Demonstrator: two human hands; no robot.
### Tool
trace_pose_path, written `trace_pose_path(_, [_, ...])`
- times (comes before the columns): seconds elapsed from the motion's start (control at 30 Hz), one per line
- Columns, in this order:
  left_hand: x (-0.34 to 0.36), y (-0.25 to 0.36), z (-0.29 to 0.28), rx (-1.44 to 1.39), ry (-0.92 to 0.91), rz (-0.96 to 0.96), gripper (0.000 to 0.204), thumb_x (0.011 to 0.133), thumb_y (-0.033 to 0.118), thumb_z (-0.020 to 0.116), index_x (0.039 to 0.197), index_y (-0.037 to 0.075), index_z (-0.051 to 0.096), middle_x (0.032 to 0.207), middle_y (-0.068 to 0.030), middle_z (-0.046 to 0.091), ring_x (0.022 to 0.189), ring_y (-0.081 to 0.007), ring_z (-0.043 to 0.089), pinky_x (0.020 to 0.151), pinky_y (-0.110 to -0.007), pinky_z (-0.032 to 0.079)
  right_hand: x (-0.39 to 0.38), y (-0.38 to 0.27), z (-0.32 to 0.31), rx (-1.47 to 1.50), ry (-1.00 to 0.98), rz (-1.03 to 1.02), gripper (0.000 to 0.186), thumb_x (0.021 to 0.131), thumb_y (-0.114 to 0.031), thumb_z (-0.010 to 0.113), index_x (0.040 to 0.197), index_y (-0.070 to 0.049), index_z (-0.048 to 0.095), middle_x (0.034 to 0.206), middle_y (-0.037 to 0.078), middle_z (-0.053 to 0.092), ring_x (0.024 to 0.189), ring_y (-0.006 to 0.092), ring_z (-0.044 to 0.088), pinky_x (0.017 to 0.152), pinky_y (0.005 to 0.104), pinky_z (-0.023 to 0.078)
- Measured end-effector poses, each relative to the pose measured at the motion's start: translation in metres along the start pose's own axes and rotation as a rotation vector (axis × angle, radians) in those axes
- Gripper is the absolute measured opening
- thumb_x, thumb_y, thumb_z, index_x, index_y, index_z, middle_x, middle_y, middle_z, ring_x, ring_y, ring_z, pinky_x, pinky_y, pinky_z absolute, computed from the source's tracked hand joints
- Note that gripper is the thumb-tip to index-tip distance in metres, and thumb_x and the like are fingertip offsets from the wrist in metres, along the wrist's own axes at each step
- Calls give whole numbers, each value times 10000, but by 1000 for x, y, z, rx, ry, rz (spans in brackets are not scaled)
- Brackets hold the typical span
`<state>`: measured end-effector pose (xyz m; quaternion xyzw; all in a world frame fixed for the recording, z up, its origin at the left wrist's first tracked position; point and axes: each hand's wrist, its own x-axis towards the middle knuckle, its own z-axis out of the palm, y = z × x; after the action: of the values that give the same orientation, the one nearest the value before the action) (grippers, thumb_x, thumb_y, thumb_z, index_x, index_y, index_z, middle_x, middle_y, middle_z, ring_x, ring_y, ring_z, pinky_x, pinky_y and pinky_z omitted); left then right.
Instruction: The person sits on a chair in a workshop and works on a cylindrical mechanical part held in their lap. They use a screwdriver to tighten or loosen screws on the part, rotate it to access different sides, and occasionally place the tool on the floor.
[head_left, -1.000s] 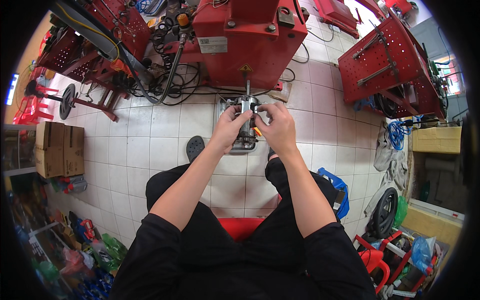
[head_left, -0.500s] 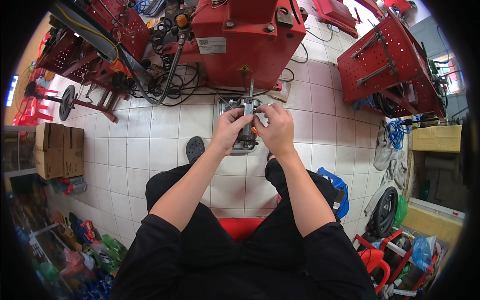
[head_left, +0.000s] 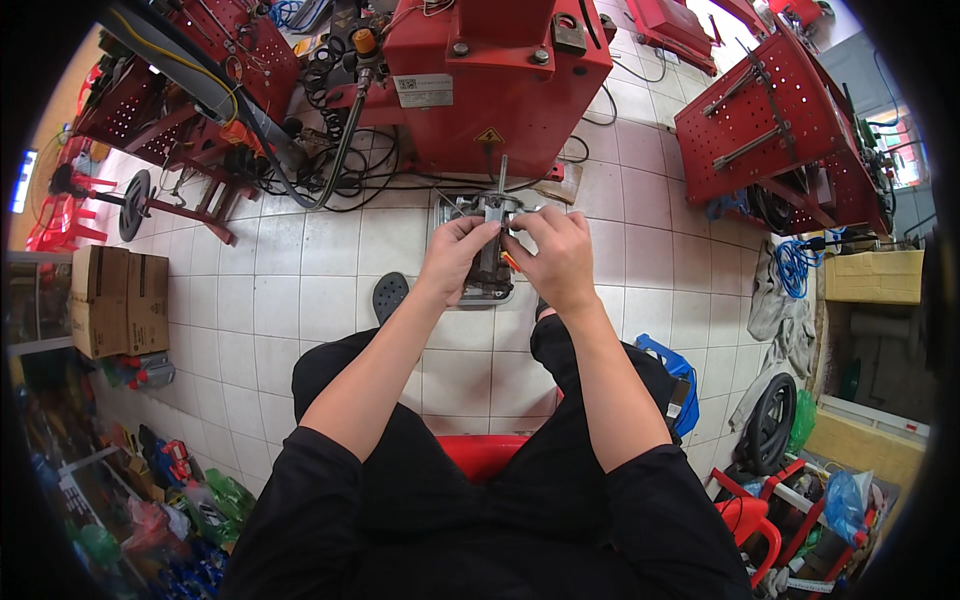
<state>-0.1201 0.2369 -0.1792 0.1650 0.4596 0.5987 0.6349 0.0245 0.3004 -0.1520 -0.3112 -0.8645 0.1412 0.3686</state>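
Between my knees, over the tiled floor, both hands meet at a silvery metal part with a thin rod [head_left: 503,172] pointing away from me. My left hand [head_left: 450,262] has its thumb and forefinger closed on the left side of the metal part [head_left: 494,211]. On the other side, my right hand [head_left: 555,258] is pinched close against it. Whatever sits between the right fingertips is too small to make out. Below the hands lies a grey tray [head_left: 437,212] with dark metal pieces, partly hidden by my fingers.
A large red machine [head_left: 490,110] stands just beyond the tray, with black cables [head_left: 365,165] on its left. A red perforated stand [head_left: 770,130] is at the far right. Cardboard boxes [head_left: 118,300] are stacked at left. A blue bag [head_left: 672,385] lies beside my right knee.
Both hands have shifted a little at the metal part; my left thumb sits slightly higher and my right hand slightly further right. The metal part has changed its angle slightly.
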Motion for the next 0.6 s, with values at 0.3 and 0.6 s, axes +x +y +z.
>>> trace_pose_path(0.3, [3,0,-3,-154,30,27,198,839,143,662,981,20,598,830,-29,634,710,-100,596,628,-236,494,-15,-27,18,135,-42,343,158,772,-206,648,765,-52,616,712,69,568,642,253,546,634,358,351])
trace_pose_path(0.6, [5,0,-8,-171,55,14,224,804,132,680,994,65,583,902,-4,604,834,-98,536,742,-262,396,-18,-27,29,167,-101,371,140,810,-186,624,821,-49,598,768,84,550,718,270,539,667,376,334])
